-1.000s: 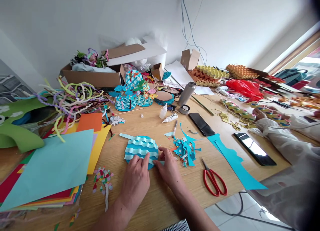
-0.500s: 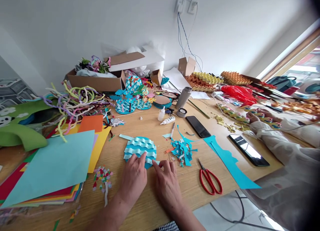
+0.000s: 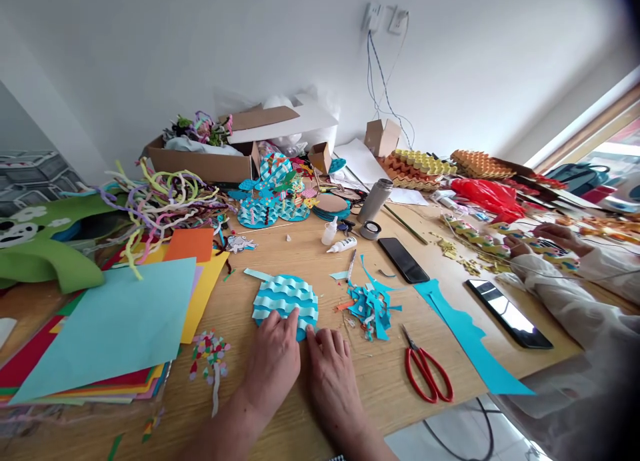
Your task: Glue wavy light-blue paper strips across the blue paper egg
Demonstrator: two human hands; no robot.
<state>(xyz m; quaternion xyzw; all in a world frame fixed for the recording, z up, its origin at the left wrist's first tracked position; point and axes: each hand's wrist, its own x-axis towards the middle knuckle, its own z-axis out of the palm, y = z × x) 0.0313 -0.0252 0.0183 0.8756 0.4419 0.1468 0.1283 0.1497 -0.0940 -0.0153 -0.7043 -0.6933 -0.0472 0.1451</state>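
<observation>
On the wooden table lies a round blue paper disc (image 3: 263, 286), covered with wavy rows of light blue paper strips (image 3: 285, 306). One strip's straight end sticks out at the upper left. My left hand (image 3: 275, 348) rests over the disc's lower part, index finger extended onto the lowest strip and the other fingers curled; its thumb is hidden. At the disc's lower right edge, my right hand (image 3: 333, 368) has its fingers bent and closed around that strip's end. Red-handled scissors (image 3: 425, 371) and a pile of blue paper scraps (image 3: 373, 308) lie to the right.
Coloured paper sheets (image 3: 115, 321) and fuzzy pipe cleaners (image 3: 160, 201) are at left. Glue bottles (image 3: 342, 245), a grey flask (image 3: 376, 200), a black phone (image 3: 403, 260) and finished blue crafts (image 3: 260, 208) stand farther back. A co-worker's sleeve (image 3: 545, 281) reaches in from the right.
The view has shifted slightly, so everything sits a little farther right. My fingers stay on the strip at the disc's lower edge, and less of its right end shows.
</observation>
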